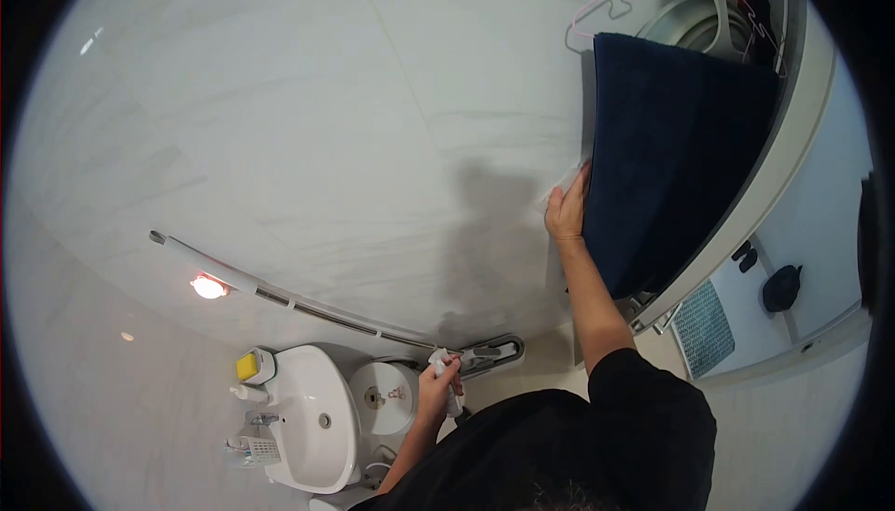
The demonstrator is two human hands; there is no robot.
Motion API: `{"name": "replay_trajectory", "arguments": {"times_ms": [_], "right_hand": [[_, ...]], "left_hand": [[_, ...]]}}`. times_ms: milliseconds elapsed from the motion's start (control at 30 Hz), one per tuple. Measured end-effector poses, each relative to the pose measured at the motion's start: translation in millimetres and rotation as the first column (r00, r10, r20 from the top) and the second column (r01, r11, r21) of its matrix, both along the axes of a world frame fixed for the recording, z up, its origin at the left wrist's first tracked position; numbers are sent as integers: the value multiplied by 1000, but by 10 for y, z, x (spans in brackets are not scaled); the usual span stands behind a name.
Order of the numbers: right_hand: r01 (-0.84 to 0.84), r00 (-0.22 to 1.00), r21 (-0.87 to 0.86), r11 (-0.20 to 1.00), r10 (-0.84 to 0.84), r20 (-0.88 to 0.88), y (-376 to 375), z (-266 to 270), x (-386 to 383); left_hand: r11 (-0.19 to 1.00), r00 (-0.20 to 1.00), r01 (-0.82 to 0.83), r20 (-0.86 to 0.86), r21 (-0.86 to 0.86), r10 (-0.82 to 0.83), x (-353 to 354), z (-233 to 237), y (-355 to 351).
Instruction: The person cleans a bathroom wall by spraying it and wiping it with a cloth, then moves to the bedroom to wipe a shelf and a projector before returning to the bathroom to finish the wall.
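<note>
My left hand (pixel 434 393) is low in the middle of the view, its fingers wrapped round a white spray bottle (pixel 454 405). The bottle's white top (pixel 438 358) shows above my fingers. Farther right, my right hand (pixel 565 212) is against the pale marbled wall (pixel 392 138), holding a thin white wipe or tissue (pixel 557 190) to its surface. Part of the wipe is hidden under the hand. Right beside those fingers hangs a dark blue towel (pixel 681 157), which covers some of the wall.
A white sink (pixel 312 418) stands at lower left, with a yellow sponge (pixel 246 366) at its corner. Near my left hand are a round white lid (pixel 384 397) and a metal rail (pixel 317 313). Pink hangers (pixel 597 9) hang above the towel. A door frame (pixel 764 203) curves along the right.
</note>
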State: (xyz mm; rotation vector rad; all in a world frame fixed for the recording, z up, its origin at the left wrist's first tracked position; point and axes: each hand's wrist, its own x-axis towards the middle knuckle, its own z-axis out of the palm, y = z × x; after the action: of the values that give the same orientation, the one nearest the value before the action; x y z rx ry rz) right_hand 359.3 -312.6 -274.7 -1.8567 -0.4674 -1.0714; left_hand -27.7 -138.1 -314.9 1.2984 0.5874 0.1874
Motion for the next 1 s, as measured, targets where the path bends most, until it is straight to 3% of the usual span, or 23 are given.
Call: {"name": "replay_trajectory", "arguments": {"times_ms": [100, 167, 300, 367, 400, 467, 500, 567, 667, 767, 1000], "right_hand": [[-19, 996, 138, 990, 32, -89, 129, 46, -53], [155, 975, 349, 924, -86, -207, 232, 13, -19], [273, 954, 315, 909, -213, -212, 646, 77, -301], [205, 966, 165, 965, -227, 127, 807, 234, -494], [201, 966, 164, 966, -224, 133, 900, 246, -539], [121, 958, -87, 989, -93, 272, 1028, 234, -633], [121, 956, -88, 989, -92, 280, 1066, 243, -648], [112, 911, -297, 948, 22, 413, 1118, 271, -663], [122, 896, -384, 915, 64, 439, 1064, 480, -619], [103, 913, -386, 917, 67, 404, 1057, 1525, -725], [151, 720, -287, 946, 94, 688, 1084, 3963, -673]], "left_hand": [[1000, 999, 28, 30, -8, -27, -1, -17, 26], [1000, 1000, 13, 28, -7, -12, -10, -9, 58], [999, 1000, -1, 30, -52, 3, -53, -127, 74], [998, 1000, -15, 21, -63, 16, -90, -136, 61], [998, 1000, -16, 13, -64, 17, -79, -130, 65], [997, 1000, -19, 11, -69, 20, -78, -160, 67], [997, 1000, -21, 10, -70, 21, -61, -159, 64], [997, 1000, -17, 10, -74, 17, -45, -146, 66], [998, 999, -15, 33, -60, 17, 15, -129, 93], [999, 997, -22, 68, -50, 25, 20, -178, 123], [997, 993, -72, 96, -16, 74, 36, -204, 163]]}}
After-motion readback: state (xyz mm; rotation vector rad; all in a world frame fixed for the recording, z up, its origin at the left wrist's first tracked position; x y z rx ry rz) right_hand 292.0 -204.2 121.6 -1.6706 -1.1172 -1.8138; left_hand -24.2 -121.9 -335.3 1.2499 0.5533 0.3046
